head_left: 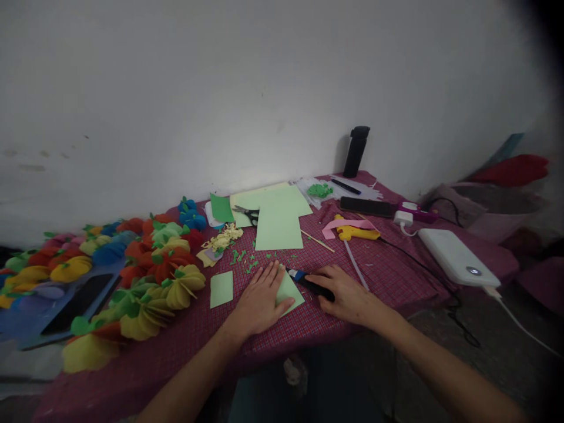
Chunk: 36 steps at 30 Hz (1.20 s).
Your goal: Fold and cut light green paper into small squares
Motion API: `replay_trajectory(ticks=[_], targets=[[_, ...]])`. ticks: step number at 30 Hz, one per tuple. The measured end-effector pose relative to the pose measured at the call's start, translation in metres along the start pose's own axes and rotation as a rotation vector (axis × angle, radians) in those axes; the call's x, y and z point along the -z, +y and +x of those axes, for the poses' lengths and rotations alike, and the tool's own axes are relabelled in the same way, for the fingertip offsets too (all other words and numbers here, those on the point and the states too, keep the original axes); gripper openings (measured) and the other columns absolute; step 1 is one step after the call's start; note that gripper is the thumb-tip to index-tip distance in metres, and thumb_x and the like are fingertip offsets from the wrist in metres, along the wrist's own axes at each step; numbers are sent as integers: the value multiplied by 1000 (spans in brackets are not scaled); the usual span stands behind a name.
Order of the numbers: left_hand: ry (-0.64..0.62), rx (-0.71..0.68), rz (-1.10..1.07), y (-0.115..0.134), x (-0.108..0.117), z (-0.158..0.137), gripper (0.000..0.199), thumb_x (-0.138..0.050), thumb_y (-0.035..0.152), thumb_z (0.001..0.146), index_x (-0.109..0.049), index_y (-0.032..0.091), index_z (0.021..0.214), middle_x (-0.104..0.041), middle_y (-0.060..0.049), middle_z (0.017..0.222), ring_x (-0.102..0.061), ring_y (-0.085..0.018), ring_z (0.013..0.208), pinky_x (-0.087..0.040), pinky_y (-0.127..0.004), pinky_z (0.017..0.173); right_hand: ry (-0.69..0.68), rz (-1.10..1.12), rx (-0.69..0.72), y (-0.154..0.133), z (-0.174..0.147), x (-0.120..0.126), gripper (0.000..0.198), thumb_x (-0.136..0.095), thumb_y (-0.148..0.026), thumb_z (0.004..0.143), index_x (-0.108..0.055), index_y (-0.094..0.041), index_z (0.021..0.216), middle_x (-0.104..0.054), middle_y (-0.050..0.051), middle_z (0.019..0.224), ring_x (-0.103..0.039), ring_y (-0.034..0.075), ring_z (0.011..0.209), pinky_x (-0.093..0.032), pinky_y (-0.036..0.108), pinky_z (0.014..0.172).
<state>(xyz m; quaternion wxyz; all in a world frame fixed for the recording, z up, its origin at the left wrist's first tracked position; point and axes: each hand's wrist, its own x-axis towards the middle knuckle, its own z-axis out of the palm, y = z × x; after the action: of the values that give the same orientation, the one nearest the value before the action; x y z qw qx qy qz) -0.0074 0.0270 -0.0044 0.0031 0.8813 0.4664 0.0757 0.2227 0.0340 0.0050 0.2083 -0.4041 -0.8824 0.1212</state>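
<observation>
My left hand (263,295) lies flat with fingers stretched out, pressing a light green sheet of paper (291,296) onto the table. In my right hand (341,294) is a black utility knife (315,285) with a blue part near its front. Its tip rests at the upper edge of the paper, close to my left fingertips; the blade itself is too small to make out. To the left of my left hand lies a smaller green paper piece (221,289). Green paper scraps (250,264) are scattered just beyond my left hand.
Larger green sheets (278,226) and black scissors (252,216) lie ahead. Colourful paper pumpkins (154,264) crowd the left. A yellow glue gun (359,231), a power strip (368,207) and a white power bank (458,257) with cables sit right. A black bottle (356,153) stands behind.
</observation>
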Motion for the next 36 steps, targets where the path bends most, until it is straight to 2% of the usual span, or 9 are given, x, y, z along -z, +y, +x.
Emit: replay_trajectory(ticks=[6,10,15,18,22,26,29,32,36], targets=[[-4,8,-18,2,0,0,66,-25,55,83,-17,15,135,-17,-9,141,-9,-20,130,-13,-39,105,6,3,-38,6,-11,8,47,-50,-14,71,-50,-20,117,-53,8,101,-48,20,93,-39,37,85],[4,21,-81,2,3,1,63,-28,51,84,-14,17,135,-16,-8,142,-9,-20,130,-15,-40,104,82,-29,-60,10,-4,8,45,-50,-16,72,-50,-19,117,-53,8,101,-47,21,94,-38,37,85],[180,149,-222,-2,12,-3,50,-28,29,88,-13,21,136,-22,-5,141,-18,-18,128,-22,-40,102,187,-118,-91,24,26,0,38,-51,-19,72,-54,-17,110,-53,10,102,-45,23,97,-37,39,85],[280,213,-263,-4,17,-11,50,-31,19,84,-22,20,133,-37,-6,133,-33,-18,121,-29,-39,99,176,-188,-154,30,39,-3,37,-51,-20,74,-54,-16,111,-54,11,102,-46,23,96,-36,38,85],[263,224,-208,2,16,-30,39,-35,15,80,-48,20,117,-52,-5,120,-45,-18,111,-35,-37,95,174,-222,-222,17,42,-4,32,-50,-25,77,-55,-17,108,-55,11,103,-47,23,97,-35,38,86],[202,218,-119,18,9,-44,34,-37,15,79,-55,19,108,-56,-5,114,-48,-19,107,-34,-39,95,84,-38,-185,-13,41,-9,31,-46,-32,81,-54,-17,107,-61,7,90,-56,17,81,-40,28,74],[174,205,-79,25,2,-47,35,-38,15,78,-55,17,108,-55,-6,117,-46,-20,111,-34,-39,96,35,60,-184,-28,47,-14,26,-48,-30,79,-57,-17,100,-63,4,78,-57,16,72,-41,25,66],[162,188,-59,25,-3,-47,37,-38,14,77,-53,16,111,-52,-7,121,-43,-19,115,-33,-38,97,22,164,-214,-29,58,-23,21,-54,-27,74,-59,-17,92,-63,3,77,-57,15,70,-41,25,65],[166,176,-58,24,-5,-48,38,-39,13,77,-52,15,113,-51,-8,122,-42,-19,116,-32,-38,98,-6,387,-334,-17,69,-37,36,-62,-29,67,-56,-15,99,-63,4,83,-57,14,72,-43,24,63]])
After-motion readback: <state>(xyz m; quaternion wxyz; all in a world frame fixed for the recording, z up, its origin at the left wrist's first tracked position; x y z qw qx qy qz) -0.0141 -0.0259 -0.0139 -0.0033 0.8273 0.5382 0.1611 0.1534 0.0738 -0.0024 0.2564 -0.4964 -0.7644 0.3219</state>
